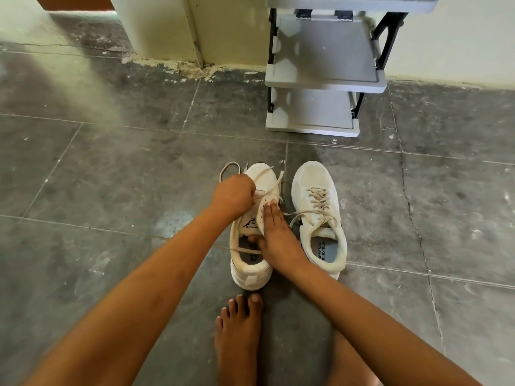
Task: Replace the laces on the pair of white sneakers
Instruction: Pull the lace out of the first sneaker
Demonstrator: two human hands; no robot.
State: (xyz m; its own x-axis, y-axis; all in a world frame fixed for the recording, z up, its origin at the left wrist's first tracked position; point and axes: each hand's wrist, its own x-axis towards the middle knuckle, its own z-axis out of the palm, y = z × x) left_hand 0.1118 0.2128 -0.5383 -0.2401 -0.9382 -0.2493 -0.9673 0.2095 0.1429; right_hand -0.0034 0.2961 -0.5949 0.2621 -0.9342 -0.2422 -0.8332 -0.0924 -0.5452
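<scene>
Two white sneakers stand side by side on the grey floor, toes pointing away from me. The left sneaker [250, 263] has its beige lace [231, 169] mostly loose, looping past the toe and trailing across the opening. My left hand [234, 195] is closed around that lace above the sneaker's eyelets. My right hand [274, 232] lies flat on the left sneaker's tongue and side, thumb inside the opening, holding it. The right sneaker [320, 215] is fully laced, with its lace ends loose.
A grey plastic shoe rack [323, 79] with black posts stands against the wall just beyond the sneakers. My bare foot [237, 335] rests on the tiled floor right behind the left sneaker. A cream wall corner [172, 32] rises at the back left.
</scene>
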